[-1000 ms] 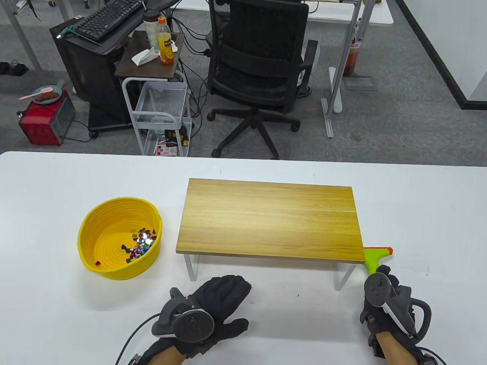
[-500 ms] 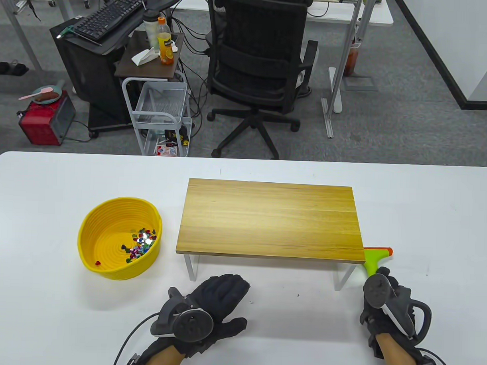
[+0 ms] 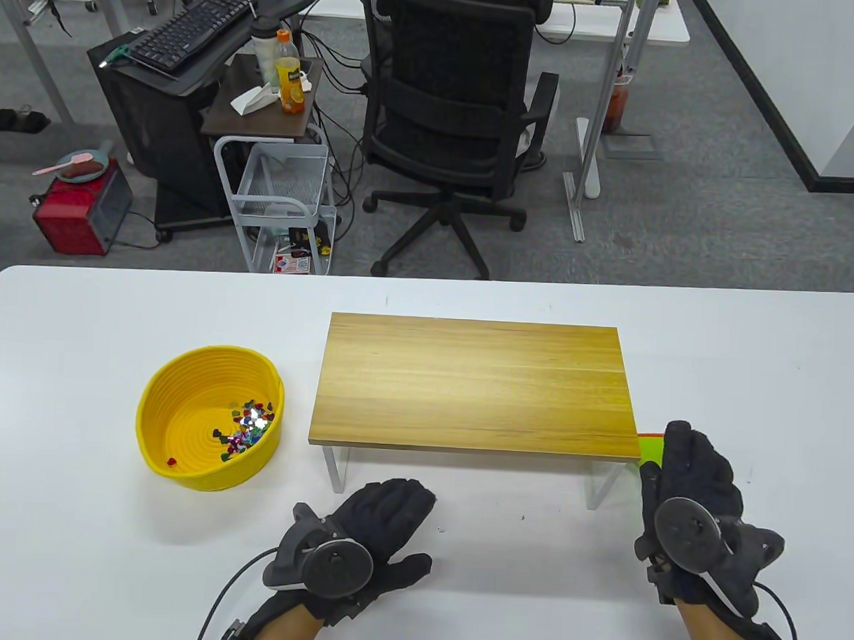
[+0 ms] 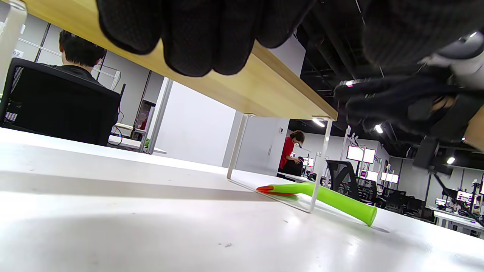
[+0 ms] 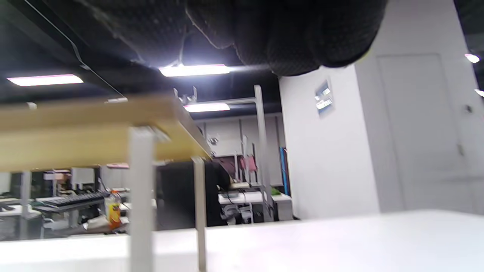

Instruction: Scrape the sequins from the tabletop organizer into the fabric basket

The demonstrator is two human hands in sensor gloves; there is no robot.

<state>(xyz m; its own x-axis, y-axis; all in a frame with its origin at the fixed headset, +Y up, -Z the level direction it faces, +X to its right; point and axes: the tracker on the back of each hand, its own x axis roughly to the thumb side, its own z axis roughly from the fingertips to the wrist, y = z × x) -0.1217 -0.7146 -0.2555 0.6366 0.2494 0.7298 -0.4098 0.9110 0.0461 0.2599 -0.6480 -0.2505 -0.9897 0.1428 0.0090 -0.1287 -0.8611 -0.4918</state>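
The sequins [image 3: 245,427] sit in a bright, many-coloured heap inside the yellow fabric basket [image 3: 184,465], on the right side of its floor, with one red piece lying apart near the front wall. That basket stands on the white bench [image 3: 83,336] just left of the wooden tabletop organizer [image 3: 474,384], a plank on white legs, and nothing shows on the plank's top. Off the organizer's front right corner lies the green scraper [image 4: 332,198], flat on the bench; in the left wrist view its orange-edged blade points in under the plank and the handle runs out toward the camera. Over it is the right hand [image 3: 693,511], fingers stretched forward and covering most of the tool from above, only a sliver of green and orange peeking out at the plank's edge; that view shows the hand raised off the bench, its grip spread and holding nothing. The left hand [image 3: 363,542] lies near the bench's front edge, in front of the organizer's left leg, fingers together and pointing up toward the plank, thumb out to the side, grip loose and empty. Beyond the bench stand a black office chair [image 3: 452,104] and a small cart [image 3: 281,196].
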